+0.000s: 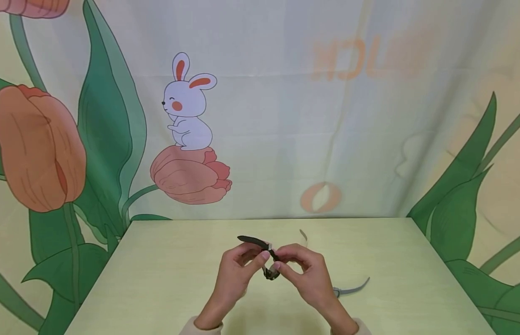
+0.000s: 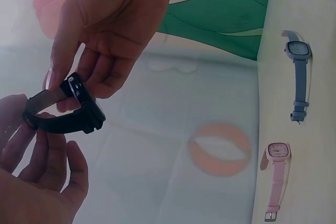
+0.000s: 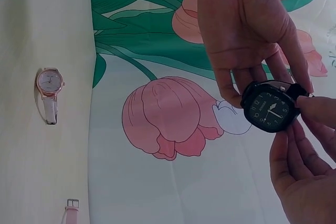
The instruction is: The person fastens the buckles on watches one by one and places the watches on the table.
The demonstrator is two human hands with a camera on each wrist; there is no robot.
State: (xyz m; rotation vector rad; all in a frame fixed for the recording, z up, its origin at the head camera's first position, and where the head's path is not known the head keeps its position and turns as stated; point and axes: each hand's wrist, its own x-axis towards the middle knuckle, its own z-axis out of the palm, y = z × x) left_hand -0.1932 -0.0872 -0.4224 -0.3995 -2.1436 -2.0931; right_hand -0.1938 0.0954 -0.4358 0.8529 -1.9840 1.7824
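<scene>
A black wristwatch (image 1: 271, 273) with a square, rounded face is held above the table between both hands. Its strap bends into a loop, and one strap end sticks out to the upper left in the head view. My left hand (image 1: 234, 274) pinches the strap between thumb and fingers. From the other side, my right hand (image 1: 311, 274) pinches the strap too, close to the left fingertips. White numerals on the dial of the black watch (image 3: 270, 109) face the right wrist camera. Fingers partly hide where the strap ends meet.
On the table (image 1: 159, 270) lie a blue-grey watch (image 2: 299, 72) at the right and a pink watch (image 2: 277, 177) farther back. A white-strapped watch with a rose-gold case (image 3: 50, 85) shows in the right wrist view. A printed curtain (image 1: 264, 139) hangs behind the table.
</scene>
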